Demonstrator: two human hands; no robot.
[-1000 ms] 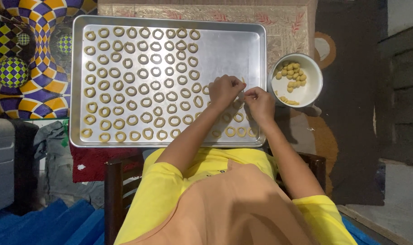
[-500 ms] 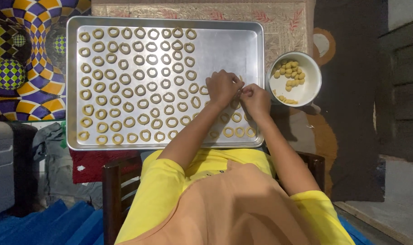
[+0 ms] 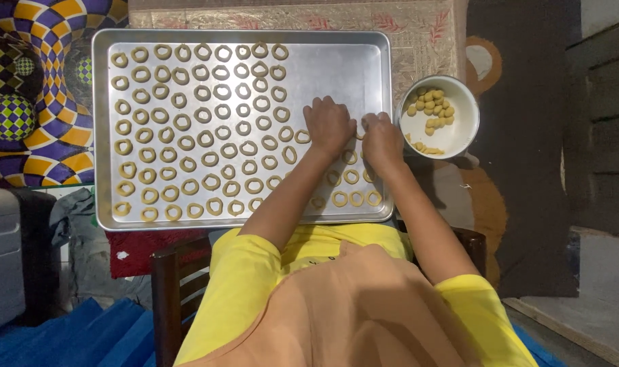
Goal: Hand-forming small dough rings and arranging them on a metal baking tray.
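Note:
A large metal baking tray holds several rows of small dough rings, filling its left and middle. My left hand and my right hand meet fingertip to fingertip over the tray's right part. They pinch a small dough piece between them, mostly hidden by the fingers. More rings lie below my hands near the tray's front right corner. A white bowl with several dough lumps stands just right of the tray, close to my right hand.
The tray rests on a patterned cloth. A swirl-patterned mat lies to the left, a grey box at the lower left. A dark wooden chair is under me, and blue sheeting covers the floor.
My hands stay together at the same spot on the tray, the fingers working slightly. The view has shifted a little.

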